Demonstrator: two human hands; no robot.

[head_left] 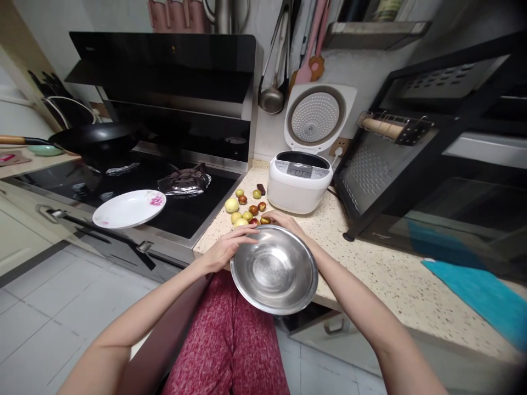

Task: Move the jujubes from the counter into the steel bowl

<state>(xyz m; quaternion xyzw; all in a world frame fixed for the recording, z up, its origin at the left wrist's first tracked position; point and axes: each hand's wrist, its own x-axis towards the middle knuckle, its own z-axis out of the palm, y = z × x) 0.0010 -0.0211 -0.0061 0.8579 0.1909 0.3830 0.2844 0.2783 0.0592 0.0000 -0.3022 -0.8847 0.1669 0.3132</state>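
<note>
Stainless steel gleams in the wide, round, shallow bowl (274, 269), which tilts towards the person and juts past the edge of the speckled cream stone table (370, 263). Both hands are at it: the left hand (220, 253) lies along its left rim with fingers stretched over the edge, though I cannot tell how firmly it grips; the right hand (285, 221) reaches behind the far rim, fingertips at the small, round, yellow-green and red-brown fruits (231, 205), whether clasping one is unclear. Work appears at an early stage: every visible fruit lies outside the bowl, loose on the table between the black glass hob (181, 216) and the white plastic rice cooker (300, 189), whose lid stands raised.
</note>
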